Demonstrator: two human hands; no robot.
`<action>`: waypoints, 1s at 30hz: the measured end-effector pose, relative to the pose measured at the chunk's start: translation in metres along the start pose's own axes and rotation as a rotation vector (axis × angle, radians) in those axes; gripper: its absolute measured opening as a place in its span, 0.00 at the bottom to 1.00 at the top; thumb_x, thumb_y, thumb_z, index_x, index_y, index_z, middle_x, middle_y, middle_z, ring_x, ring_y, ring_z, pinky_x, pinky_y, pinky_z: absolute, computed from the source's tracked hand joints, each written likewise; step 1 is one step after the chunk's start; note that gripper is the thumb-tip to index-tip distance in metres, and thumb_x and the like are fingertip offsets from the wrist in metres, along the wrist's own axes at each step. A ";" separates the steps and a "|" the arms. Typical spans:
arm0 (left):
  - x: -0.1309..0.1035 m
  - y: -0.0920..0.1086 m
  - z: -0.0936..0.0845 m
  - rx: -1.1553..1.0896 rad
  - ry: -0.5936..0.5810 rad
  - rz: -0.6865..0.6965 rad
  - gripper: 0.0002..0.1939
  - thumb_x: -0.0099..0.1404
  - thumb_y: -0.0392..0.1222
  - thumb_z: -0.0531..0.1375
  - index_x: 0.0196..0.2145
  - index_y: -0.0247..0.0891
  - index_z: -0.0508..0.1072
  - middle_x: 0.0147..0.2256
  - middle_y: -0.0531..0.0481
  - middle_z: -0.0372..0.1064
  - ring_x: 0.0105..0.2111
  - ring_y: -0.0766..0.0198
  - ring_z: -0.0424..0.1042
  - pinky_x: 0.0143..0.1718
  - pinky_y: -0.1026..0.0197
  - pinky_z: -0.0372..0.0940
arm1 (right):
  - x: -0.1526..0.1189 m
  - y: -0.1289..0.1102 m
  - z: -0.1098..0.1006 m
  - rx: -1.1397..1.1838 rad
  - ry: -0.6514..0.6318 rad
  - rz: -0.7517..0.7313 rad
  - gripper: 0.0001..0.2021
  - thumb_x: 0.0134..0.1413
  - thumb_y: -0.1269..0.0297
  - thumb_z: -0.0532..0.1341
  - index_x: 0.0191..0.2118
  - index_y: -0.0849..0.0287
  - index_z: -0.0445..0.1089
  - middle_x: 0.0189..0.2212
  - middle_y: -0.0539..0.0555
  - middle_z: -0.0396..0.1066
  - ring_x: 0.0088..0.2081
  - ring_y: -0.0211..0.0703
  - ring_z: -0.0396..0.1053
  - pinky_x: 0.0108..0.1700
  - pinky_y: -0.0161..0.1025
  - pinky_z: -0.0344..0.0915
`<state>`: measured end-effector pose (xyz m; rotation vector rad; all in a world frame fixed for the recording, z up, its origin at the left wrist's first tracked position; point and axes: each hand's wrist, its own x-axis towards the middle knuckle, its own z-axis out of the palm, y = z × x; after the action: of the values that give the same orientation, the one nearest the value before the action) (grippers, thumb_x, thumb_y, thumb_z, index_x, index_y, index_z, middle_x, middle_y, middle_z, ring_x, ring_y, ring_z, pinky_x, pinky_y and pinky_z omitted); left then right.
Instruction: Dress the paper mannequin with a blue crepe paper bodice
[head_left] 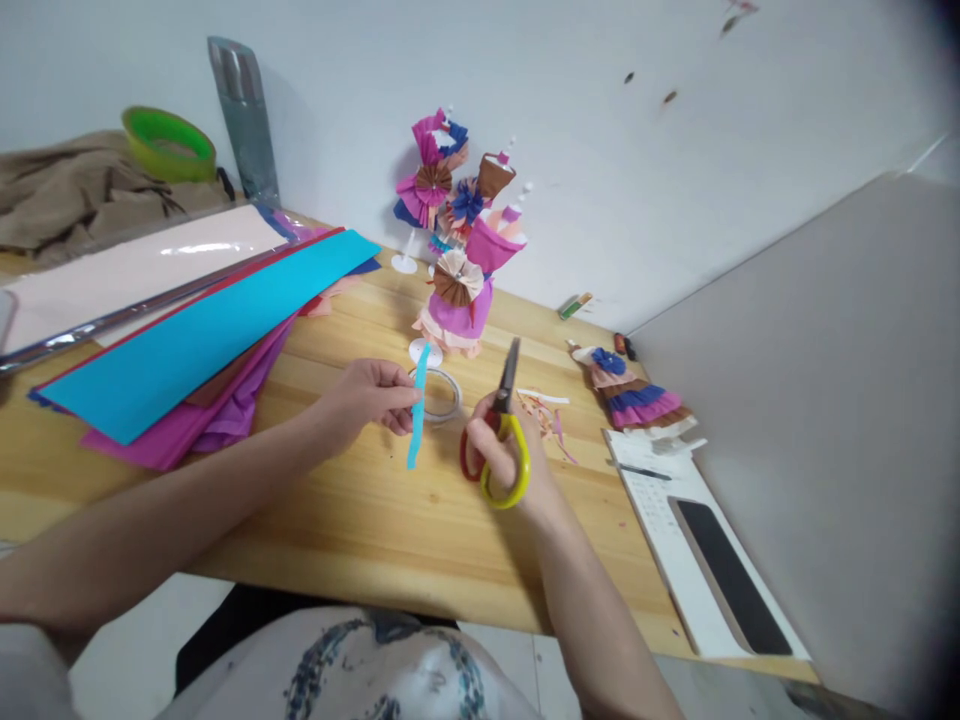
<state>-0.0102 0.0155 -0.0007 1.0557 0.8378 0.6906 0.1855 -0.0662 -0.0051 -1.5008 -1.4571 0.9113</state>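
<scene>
A short, narrow turquoise strip (418, 430) is pinched upright between the thumb and fingers of my left hand (379, 396), above the wooden table (360, 530). My right hand (499, 450) is closed around scissors (508, 378) with red and yellow handles, their blades pointing up and looking closed. Between the hands, a white tape roll (441, 394) lies on the table, partly behind the strip. Small coloured paper scraps (551, 415) lie just right of the scissors. Behind the hands stand small dress figures (461, 305) made of pleated coloured paper.
Folded turquoise paper (217, 335) and other coloured sheets lie at the left, near a bottle (246, 125), green bowl (169, 145) and brown cloth (67, 190). At the right are another paper dress (637, 392), a phone (731, 575) on a white board (660, 540) and a pen (645, 471).
</scene>
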 end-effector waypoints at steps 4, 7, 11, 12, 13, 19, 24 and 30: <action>0.000 0.001 -0.004 -0.008 0.007 0.018 0.08 0.51 0.39 0.67 0.22 0.33 0.72 0.19 0.49 0.73 0.19 0.68 0.71 0.23 0.66 0.70 | 0.003 -0.005 -0.037 -0.477 0.265 0.064 0.15 0.51 0.51 0.63 0.34 0.56 0.61 0.21 0.49 0.69 0.22 0.41 0.68 0.26 0.36 0.60; -0.001 0.002 -0.004 -0.017 0.008 0.015 0.08 0.50 0.39 0.67 0.22 0.34 0.72 0.19 0.49 0.73 0.19 0.68 0.71 0.23 0.66 0.70 | -0.003 -0.001 -0.053 -0.813 0.061 0.183 0.09 0.54 0.61 0.61 0.40 0.57 0.64 0.27 0.55 0.74 0.28 0.47 0.72 0.30 0.38 0.59; -0.003 0.000 -0.001 0.000 -0.035 -0.014 0.09 0.51 0.41 0.67 0.22 0.34 0.72 0.19 0.50 0.73 0.18 0.69 0.70 0.23 0.67 0.68 | -0.018 0.009 -0.050 -1.131 -0.205 0.379 0.11 0.57 0.59 0.60 0.41 0.61 0.67 0.35 0.67 0.77 0.36 0.57 0.75 0.32 0.41 0.57; -0.004 -0.001 -0.001 0.010 -0.045 -0.017 0.09 0.51 0.41 0.67 0.22 0.34 0.72 0.19 0.50 0.73 0.18 0.69 0.70 0.23 0.67 0.68 | -0.021 0.011 -0.048 -1.139 -0.219 0.403 0.13 0.57 0.56 0.60 0.40 0.61 0.68 0.36 0.68 0.77 0.36 0.58 0.75 0.32 0.41 0.56; -0.004 -0.002 0.001 0.019 -0.054 -0.018 0.09 0.52 0.41 0.67 0.22 0.34 0.72 0.19 0.50 0.72 0.19 0.69 0.70 0.24 0.67 0.68 | -0.024 0.013 -0.045 -1.125 -0.216 0.413 0.15 0.57 0.53 0.60 0.40 0.61 0.68 0.36 0.68 0.77 0.37 0.58 0.75 0.32 0.41 0.56; -0.005 -0.007 0.006 0.025 -0.077 -0.064 0.08 0.52 0.40 0.67 0.23 0.35 0.72 0.19 0.52 0.71 0.20 0.68 0.70 0.23 0.66 0.68 | -0.035 0.010 -0.042 -0.920 -0.165 0.401 0.17 0.55 0.56 0.61 0.45 0.63 0.68 0.36 0.63 0.77 0.35 0.52 0.74 0.31 0.38 0.56; -0.004 -0.009 0.006 0.026 -0.082 -0.076 0.08 0.51 0.39 0.67 0.23 0.35 0.72 0.19 0.52 0.70 0.20 0.68 0.69 0.23 0.66 0.68 | -0.039 0.002 -0.044 -0.834 -0.172 0.282 0.13 0.55 0.66 0.61 0.47 0.59 0.71 0.33 0.57 0.77 0.33 0.46 0.73 0.31 0.36 0.56; -0.005 -0.010 0.007 0.042 -0.092 -0.073 0.10 0.52 0.41 0.68 0.23 0.35 0.71 0.19 0.52 0.71 0.19 0.69 0.70 0.23 0.66 0.68 | -0.009 0.020 -0.042 -0.920 0.003 0.092 0.09 0.57 0.69 0.59 0.40 0.59 0.77 0.35 0.58 0.77 0.35 0.45 0.72 0.34 0.37 0.59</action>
<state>-0.0059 0.0052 -0.0070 1.0811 0.8101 0.5608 0.2315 -0.0775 -0.0080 -2.2163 -1.9407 0.2527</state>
